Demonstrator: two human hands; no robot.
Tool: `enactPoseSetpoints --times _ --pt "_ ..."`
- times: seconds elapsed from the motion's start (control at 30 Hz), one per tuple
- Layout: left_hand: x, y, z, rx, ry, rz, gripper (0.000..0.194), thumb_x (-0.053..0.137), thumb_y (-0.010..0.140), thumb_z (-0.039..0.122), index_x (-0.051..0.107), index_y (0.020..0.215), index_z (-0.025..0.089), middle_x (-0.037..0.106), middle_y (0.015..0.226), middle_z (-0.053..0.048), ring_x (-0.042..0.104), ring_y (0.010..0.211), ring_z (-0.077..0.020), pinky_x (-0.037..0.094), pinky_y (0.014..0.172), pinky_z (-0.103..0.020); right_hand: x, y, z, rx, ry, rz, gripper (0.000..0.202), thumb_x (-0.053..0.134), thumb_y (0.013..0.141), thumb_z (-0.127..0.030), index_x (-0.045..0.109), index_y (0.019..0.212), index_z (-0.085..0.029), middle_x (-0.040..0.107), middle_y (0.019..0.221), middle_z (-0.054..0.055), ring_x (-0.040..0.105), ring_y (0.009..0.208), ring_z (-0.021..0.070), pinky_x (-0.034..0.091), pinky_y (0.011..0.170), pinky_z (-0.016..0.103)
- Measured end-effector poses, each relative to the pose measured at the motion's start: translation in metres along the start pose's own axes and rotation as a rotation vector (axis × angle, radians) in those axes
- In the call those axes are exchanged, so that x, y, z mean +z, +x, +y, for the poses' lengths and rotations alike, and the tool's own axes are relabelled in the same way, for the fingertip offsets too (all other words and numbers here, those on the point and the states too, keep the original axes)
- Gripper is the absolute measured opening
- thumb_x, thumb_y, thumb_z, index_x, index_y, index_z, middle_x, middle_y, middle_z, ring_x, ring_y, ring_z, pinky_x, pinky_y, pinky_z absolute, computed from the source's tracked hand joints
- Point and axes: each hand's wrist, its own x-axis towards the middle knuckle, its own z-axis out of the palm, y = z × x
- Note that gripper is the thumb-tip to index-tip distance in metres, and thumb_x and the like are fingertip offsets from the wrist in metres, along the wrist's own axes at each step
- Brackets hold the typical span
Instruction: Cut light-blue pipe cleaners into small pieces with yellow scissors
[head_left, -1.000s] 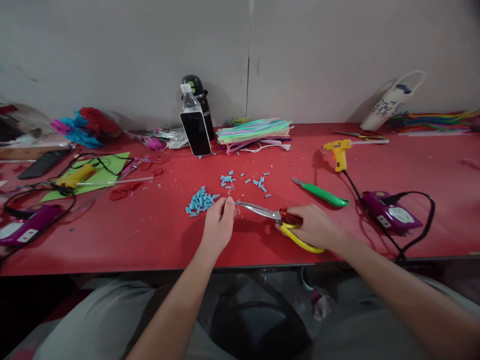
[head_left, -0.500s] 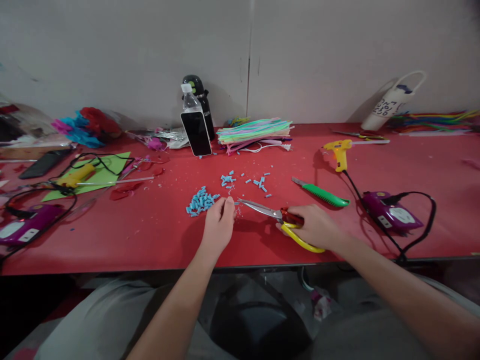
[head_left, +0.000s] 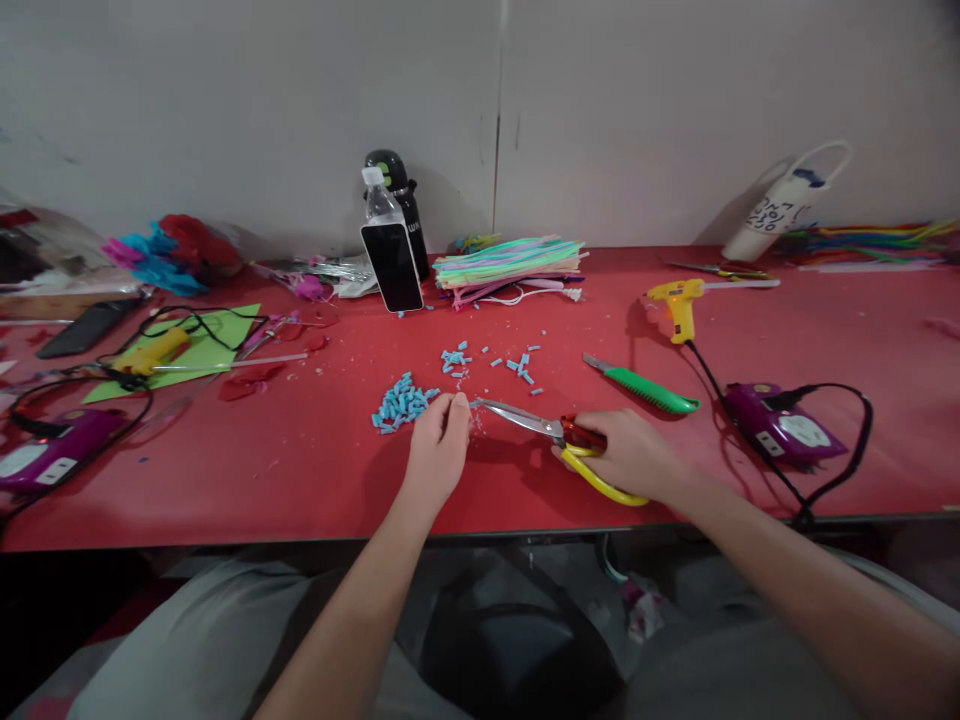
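My left hand [head_left: 441, 440] is closed in a pinch, with a bit of a small blue piece [head_left: 473, 404] showing at its fingertips. A pair of scissors [head_left: 525, 418] with one red and one yellow handle is gripped in my right hand [head_left: 630, 452]. The blade tips point left and reach the blue piece, close to my left fingertips. Beside my left hand lies a heap of short blue cut pieces [head_left: 401, 404]. Smaller groups of blue pieces [head_left: 520, 368] are scattered just beyond my hands. Most of what the left fingers pinch is hidden.
A green utility knife [head_left: 651, 388] and a yellow glue gun [head_left: 679, 308] lie to the right, its cord near a purple power box [head_left: 784, 425]. Pastel pipe cleaners [head_left: 510, 268] are stacked at the back. A phone [head_left: 393, 266] leans against a bottle. Another glue gun [head_left: 157, 352] is left.
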Motion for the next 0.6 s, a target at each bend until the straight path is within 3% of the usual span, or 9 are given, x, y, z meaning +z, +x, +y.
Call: enactPoseSetpoints --times 0.1,0.6 --pt "-0.0023 -0.0003 0.0021 -0.007 0.035 -0.049 0.037 0.042 0.096 0.038 0.040 0.065 0.019 0.040 0.055 0.004 0.040 0.050 -0.0093 0.034 0.051 -0.023 0.0001 0.0002 0.0005 -0.003 0.011 -0.003 0.027 0.058 0.080 -0.044 0.053 0.067 -0.021 0.059 0.063 0.000 0.043 0.055 0.0125 0.025 0.054 0.026" --pt "-0.0032 0.0008 -0.0058 0.039 0.046 -0.017 0.034 0.041 0.096 0.041 0.042 0.069 0.019 0.040 0.062 0.003 0.039 0.056 -0.0104 0.033 0.054 -0.023 -0.0005 0.0012 -0.0006 0.014 0.025 -0.005 0.029 0.056 0.081 -0.046 0.053 0.067 -0.021 0.058 0.063 0.000 0.045 0.056 0.0131 0.026 0.053 0.025"
